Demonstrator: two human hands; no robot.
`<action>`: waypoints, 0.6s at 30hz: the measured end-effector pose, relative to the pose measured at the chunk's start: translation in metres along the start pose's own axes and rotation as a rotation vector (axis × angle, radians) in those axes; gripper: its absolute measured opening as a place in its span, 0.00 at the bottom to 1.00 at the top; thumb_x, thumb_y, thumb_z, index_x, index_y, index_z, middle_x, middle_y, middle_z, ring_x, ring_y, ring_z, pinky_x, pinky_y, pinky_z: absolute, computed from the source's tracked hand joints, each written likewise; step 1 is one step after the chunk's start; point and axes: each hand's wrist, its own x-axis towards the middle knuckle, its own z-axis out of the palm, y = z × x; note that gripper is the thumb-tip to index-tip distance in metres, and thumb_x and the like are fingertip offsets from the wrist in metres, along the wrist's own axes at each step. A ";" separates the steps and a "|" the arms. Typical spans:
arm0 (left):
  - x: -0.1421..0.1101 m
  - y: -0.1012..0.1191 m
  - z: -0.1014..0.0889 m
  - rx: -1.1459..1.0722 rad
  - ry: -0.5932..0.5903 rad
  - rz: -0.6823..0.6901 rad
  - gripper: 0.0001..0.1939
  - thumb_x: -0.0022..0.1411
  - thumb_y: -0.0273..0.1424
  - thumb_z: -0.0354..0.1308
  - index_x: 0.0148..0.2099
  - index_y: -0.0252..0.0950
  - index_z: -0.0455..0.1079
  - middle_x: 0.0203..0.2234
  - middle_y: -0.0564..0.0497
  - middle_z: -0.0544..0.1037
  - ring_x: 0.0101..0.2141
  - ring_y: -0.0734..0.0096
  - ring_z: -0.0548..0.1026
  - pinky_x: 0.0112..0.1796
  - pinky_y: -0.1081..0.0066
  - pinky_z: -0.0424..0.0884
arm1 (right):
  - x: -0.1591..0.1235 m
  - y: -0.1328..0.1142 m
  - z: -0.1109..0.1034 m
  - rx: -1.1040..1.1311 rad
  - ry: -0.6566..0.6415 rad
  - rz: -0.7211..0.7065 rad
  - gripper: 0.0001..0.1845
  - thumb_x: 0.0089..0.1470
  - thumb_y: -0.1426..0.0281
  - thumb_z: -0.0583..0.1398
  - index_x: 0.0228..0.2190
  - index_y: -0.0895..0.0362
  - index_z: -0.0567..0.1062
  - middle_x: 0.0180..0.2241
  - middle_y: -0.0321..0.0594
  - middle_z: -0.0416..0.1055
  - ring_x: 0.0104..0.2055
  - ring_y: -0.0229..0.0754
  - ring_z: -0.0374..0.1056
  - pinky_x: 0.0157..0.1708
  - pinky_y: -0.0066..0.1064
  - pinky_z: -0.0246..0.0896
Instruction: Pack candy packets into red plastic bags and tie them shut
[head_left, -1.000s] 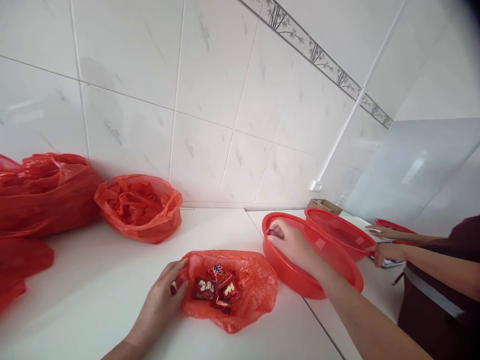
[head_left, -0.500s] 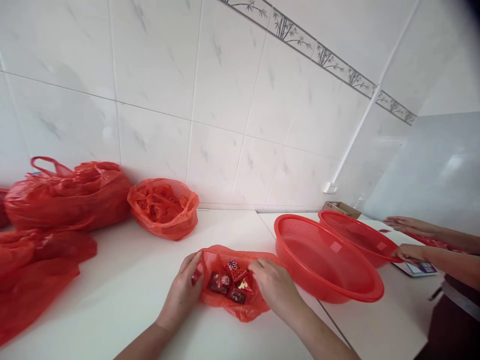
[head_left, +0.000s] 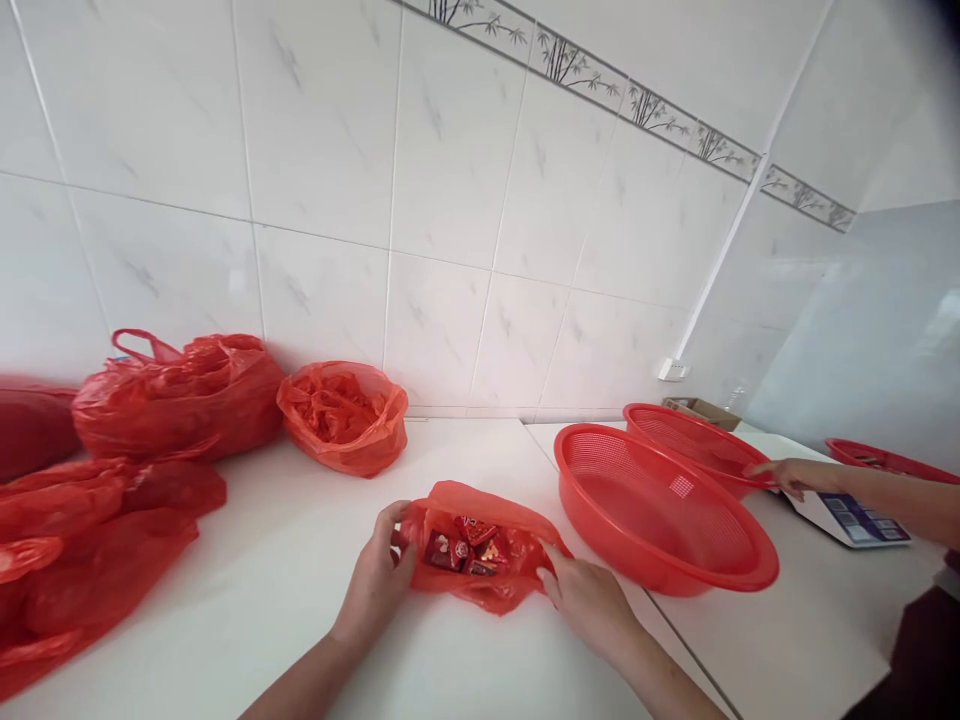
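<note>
A thin red plastic bag [head_left: 499,598] lies on the white table with its mouth spread wide. Several small wrapped snack packets [head_left: 448,551] in red and dark wrappers rest inside it. My left hand [head_left: 380,565] grips the bag's left edge, thumb and fingers pinched on the plastic. At the opposite end my right hand [head_left: 589,598] is closed on the bag's right rim. Just beyond my right hand stands a large red plastic basket [head_left: 720,575], apart from the bag.
Behind sits a second red basket [head_left: 660,425], with a co-worker's hand [head_left: 787,475] on its rim. A scale [head_left: 862,520] stands to the right. Filled red bags [head_left: 180,405], a bag of crumpled red plastic [head_left: 341,455] and loose red bags [head_left: 97,560] occupy the left.
My right hand has shifted from over the packets to the bag's right edge, stretching it wider. The co-worker's far hand has left view, and the rear basket has moved slightly left.
</note>
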 end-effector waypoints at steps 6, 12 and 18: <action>0.000 0.007 -0.001 -0.359 -0.016 -0.182 0.40 0.52 0.34 0.61 0.63 0.41 0.47 0.53 0.42 0.67 0.40 0.66 0.73 0.38 0.64 0.71 | 0.010 -0.009 0.004 0.032 0.133 0.077 0.14 0.58 0.63 0.49 0.24 0.53 0.67 0.23 0.37 0.71 0.25 0.44 0.67 0.24 0.31 0.51; 0.013 0.027 -0.015 -0.629 -0.130 -0.280 0.20 0.53 0.37 0.62 0.46 0.34 0.71 0.25 0.54 0.74 0.24 0.74 0.71 0.26 0.74 0.67 | 0.043 -0.023 -0.040 0.513 0.372 0.073 0.13 0.55 0.65 0.51 0.41 0.51 0.70 0.35 0.38 0.74 0.35 0.42 0.70 0.34 0.31 0.61; 0.025 0.040 -0.052 -0.834 0.042 -0.251 0.24 0.51 0.37 0.64 0.51 0.40 0.67 0.29 0.57 0.71 0.24 0.82 0.68 0.29 0.78 0.66 | 0.079 -0.008 -0.088 0.849 0.690 0.302 0.14 0.47 0.59 0.60 0.32 0.56 0.74 0.29 0.39 0.74 0.30 0.42 0.69 0.32 0.31 0.62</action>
